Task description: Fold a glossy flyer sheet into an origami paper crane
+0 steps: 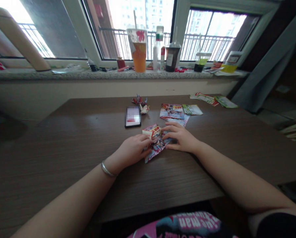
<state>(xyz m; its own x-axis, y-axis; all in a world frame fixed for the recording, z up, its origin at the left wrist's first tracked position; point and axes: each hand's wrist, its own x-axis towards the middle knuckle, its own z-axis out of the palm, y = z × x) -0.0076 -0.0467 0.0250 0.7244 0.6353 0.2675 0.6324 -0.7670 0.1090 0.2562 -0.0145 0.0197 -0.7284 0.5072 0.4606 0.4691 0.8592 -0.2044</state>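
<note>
A piece of colourful printed paper (156,142), partly folded, lies on the dark wooden table (63,142) in front of me. My left hand (133,150) rests on its left side, fingers curled and pinching a folded flap. My right hand (180,137) lies on its right side with the fingers pressed down on the paper. A silver bangle (107,170) sits on my left wrist.
A phone (132,116) lies just beyond the paper. Small folded paper figures (141,102) and more printed sheets (174,111) lie behind it, and flyers (214,99) sit far right. The windowsill (88,75) holds an orange drink cup (138,49), bottles and other cups.
</note>
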